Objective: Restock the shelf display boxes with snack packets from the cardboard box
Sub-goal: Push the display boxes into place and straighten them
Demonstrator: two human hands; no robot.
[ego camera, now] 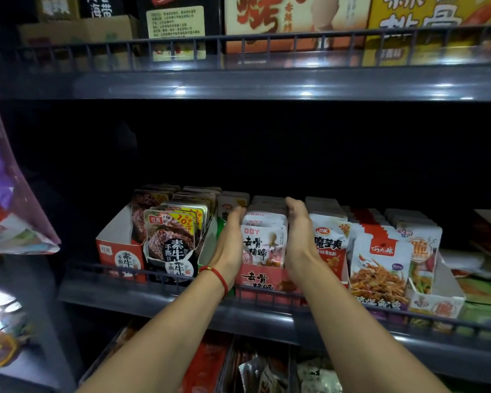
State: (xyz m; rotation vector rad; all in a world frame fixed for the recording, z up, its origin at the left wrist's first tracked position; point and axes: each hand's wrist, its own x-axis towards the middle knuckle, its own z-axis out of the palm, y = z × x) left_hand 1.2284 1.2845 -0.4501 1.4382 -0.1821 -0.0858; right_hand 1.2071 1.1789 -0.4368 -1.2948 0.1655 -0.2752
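Shelving of dark grey metal fills the frame, dimly lit, with a wire rail along each front edge. The upper shelf (267, 83) runs across the top of the frame and carries large cartons (292, 21) printed with Chinese characters. At the far left edge hangs a purple and red bag (9, 211), partly out of view.

The middle shelf (182, 304), lower centre of the frame, holds a row of open display boxes. From the left: a red and white display box (116, 251) with dark packets standing in it, then a black display box (170, 265) of beef-pattern packets with a yellow "10%" flash.

The left hand (230, 242), a red cord bracelet (219, 277) at its wrist, lies with fingers straight against the left side of the row of pink and white snack packets (262, 245). These packets stand upright in the pink display box (261, 282) at centre frame. The right hand (298, 236) lies with fingers straight against the row's right side. The hands are apart, palms facing each other, with the packet row pressed between them.

Right of the hands stand red and white packets (329, 242), then packets picturing orange shreds (380, 265), then a white box (437, 302) of further packets. The lower shelf at bottom centre holds more packets (253, 373), blurred. The cardboard supply box is not in view.
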